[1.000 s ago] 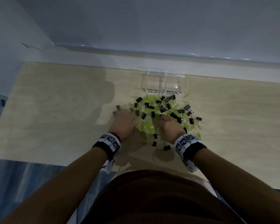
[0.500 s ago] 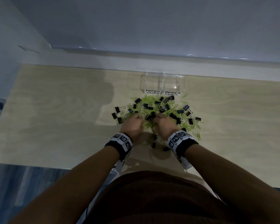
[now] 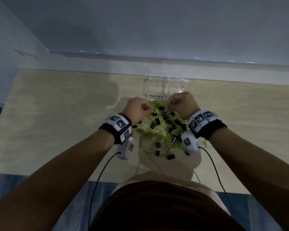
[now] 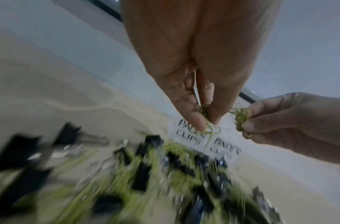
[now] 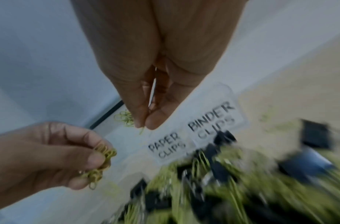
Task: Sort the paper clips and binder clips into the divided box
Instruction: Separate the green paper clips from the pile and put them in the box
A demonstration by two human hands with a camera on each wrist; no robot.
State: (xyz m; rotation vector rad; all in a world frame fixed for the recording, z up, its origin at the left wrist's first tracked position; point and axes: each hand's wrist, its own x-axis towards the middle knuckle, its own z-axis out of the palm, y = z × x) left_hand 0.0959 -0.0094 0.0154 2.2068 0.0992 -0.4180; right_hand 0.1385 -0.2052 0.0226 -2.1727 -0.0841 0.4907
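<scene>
A clear divided box (image 3: 148, 87) stands at the table's far side, labelled PAPER CLIPS (image 5: 166, 145) and BINDER CLIPS (image 5: 211, 121). In front of it lies a mixed pile (image 3: 163, 125) of green paper clips and black binder clips. My left hand (image 3: 146, 107) hovers over the pile's far left edge and pinches a bunch of green paper clips (image 5: 102, 160). My right hand (image 3: 171, 104) is level with it, just before the box's front wall, pinching another bunch of green paper clips (image 4: 242, 119). Both hands are close together and off the table.
The light wooden table (image 3: 57, 122) runs wide to both sides, with a pale wall ledge (image 3: 140, 65) behind the box. A few black binder clips (image 3: 171, 156) lie loose near the table's front edge. Cables (image 3: 98, 172) hang from both wrist cameras.
Both hands lifted off the pile and moved forward towards the box, each now holding a bunch of green paper clips.
</scene>
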